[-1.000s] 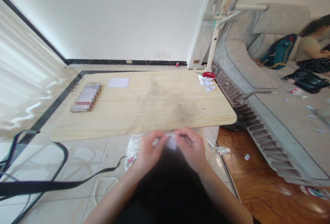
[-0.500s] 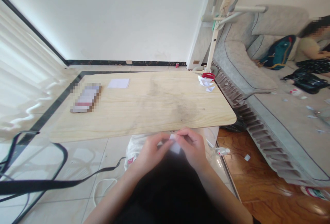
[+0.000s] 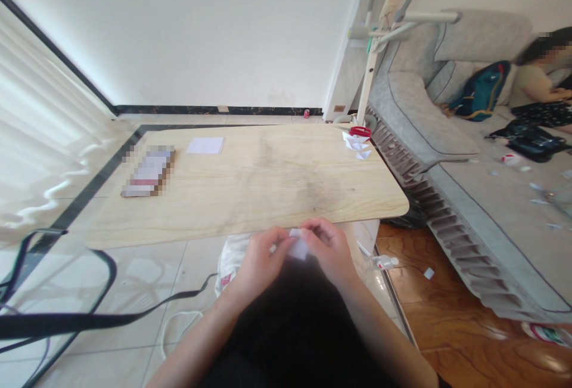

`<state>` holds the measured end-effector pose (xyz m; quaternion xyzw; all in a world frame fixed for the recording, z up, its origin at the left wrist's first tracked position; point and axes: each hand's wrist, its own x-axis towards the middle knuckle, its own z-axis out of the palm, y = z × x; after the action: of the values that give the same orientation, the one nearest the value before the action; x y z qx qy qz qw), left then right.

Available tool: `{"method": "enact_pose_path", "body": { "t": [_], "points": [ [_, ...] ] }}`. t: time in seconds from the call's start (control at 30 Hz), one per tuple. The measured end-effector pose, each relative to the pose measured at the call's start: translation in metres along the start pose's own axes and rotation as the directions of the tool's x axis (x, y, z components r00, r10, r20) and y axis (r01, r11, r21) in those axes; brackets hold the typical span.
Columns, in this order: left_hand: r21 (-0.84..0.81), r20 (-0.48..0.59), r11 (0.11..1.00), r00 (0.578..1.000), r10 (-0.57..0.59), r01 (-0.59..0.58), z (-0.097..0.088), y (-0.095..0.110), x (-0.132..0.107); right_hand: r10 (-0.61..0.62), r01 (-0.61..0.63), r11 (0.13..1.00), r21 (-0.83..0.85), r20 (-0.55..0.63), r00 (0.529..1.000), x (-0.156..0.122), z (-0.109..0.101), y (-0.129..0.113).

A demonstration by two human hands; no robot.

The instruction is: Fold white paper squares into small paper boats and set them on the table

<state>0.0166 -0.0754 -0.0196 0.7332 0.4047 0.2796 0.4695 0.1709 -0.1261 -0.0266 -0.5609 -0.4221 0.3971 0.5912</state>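
Note:
Both my hands pinch a small white piece of paper (image 3: 298, 249) just off the near edge of the table (image 3: 250, 191). My left hand (image 3: 264, 258) grips its left side, thumb and fingers closed. On the right side, my right hand (image 3: 329, 250) holds it with thumb and bent fingers. The fingers hide part of the paper, so its folds are hard to make out. At the table's far right corner lie several folded white paper pieces (image 3: 356, 144) beside red-handled scissors (image 3: 360, 132). Flat white sheets (image 3: 205, 145) rest at the far left.
A blurred-out phone-like object (image 3: 149, 171) lies at the table's left. To the right stands a grey sofa (image 3: 447, 132) with a backpack (image 3: 485, 93) and a seated person (image 3: 536, 81). A bottle (image 3: 386, 262) and a paper scrap (image 3: 429, 273) are on the floor.
My hands and the paper have shifted slightly left and up, and the paper's lower part shows at a slightly different angle. Both hands keep their pinch on it.

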Motion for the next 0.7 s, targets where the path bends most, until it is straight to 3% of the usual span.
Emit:
{"method": "enact_pose_path", "body": {
  "t": [0.13, 0.27, 0.47, 0.7],
  "points": [
    [-0.096, 0.001, 0.991, 0.996, -0.091, 0.090, 0.002, -0.003, -0.001, -0.003, 0.004, 0.999, -0.046, 0.009, 1.000, 0.001, 0.000, 0.001],
    [-0.143, 0.115, 0.981, 0.987, -0.112, 0.128, 0.002, 0.005, -0.002, 0.005, -0.007, 0.999, -0.047, -0.030, 1.000, -0.001, -0.001, 0.002],
    [-0.096, 0.290, 0.994, 0.957, -0.016, 0.045, -0.006, 0.015, -0.004, 0.011, -0.013, 0.999, -0.042, -0.048, 0.999, -0.001, -0.002, 0.001],
    [-0.074, 0.286, 0.997, 0.958, 0.025, -0.004, -0.007, 0.015, -0.002, 0.022, -0.024, 0.999, -0.046, -0.045, 0.999, -0.001, -0.002, 0.002]
  ]
}}
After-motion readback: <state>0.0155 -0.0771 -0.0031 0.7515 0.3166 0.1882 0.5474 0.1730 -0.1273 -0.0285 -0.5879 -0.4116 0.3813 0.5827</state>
